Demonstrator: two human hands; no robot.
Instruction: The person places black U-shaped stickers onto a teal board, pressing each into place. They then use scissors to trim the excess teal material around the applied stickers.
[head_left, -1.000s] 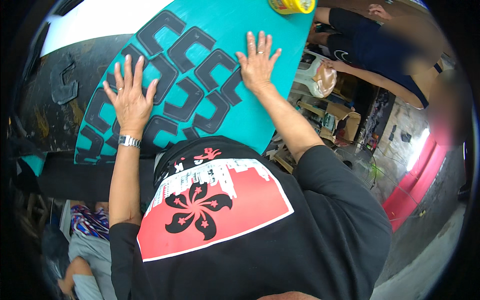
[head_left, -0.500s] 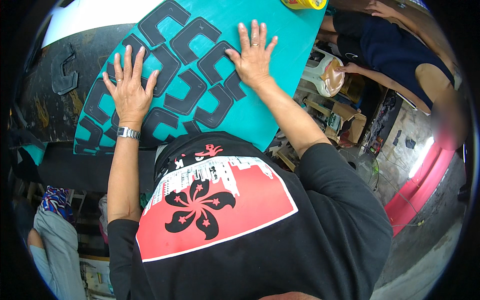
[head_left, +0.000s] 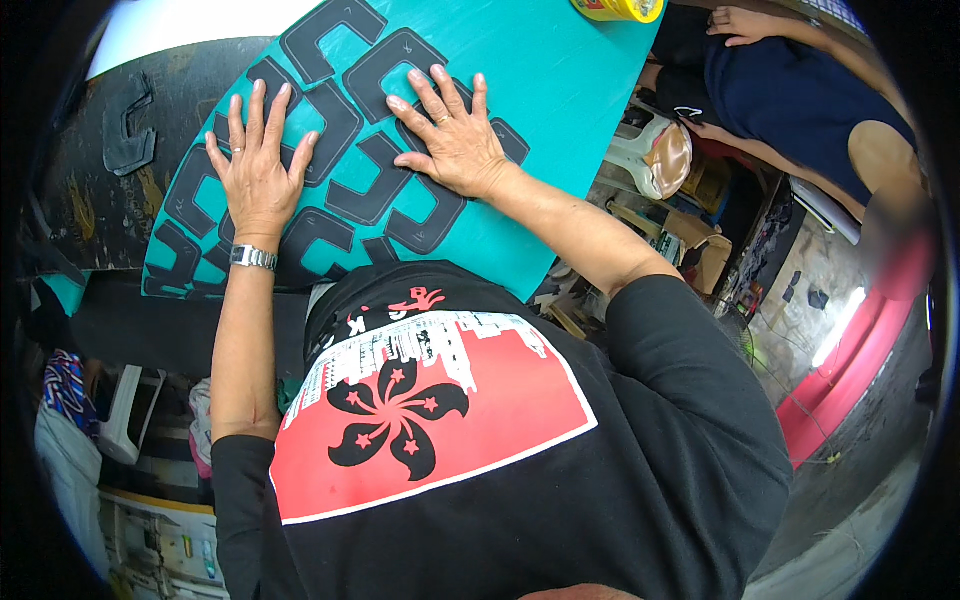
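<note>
Dark, flat U-shaped cut-outs point(head_left: 367, 188) lie spread over a teal board point(head_left: 540, 150) in front of me. Some have a line running along their edges. My left hand point(head_left: 260, 170) lies flat with fingers spread on the pieces at the board's left side. A metal watch is on that wrist. My right hand point(head_left: 455, 145) rests with spread fingers across a dark piece near the middle, just below another U-shaped piece point(head_left: 400, 65). The palms and fingers hide parts of the pieces under them. Neither hand holds anything.
A loose dark piece point(head_left: 130, 125) lies on the worn black surface at left. A yellow tub point(head_left: 618, 8) stands at the board's far right. At right, another person in dark clothes point(head_left: 790, 100) is near a white stool point(head_left: 650, 160) with a tan, glossy item on it.
My right hand has slid left from the board's bare teal area onto the dark pieces. My left hand stays in nearly the same place. The other person's arm has shifted slightly.
</note>
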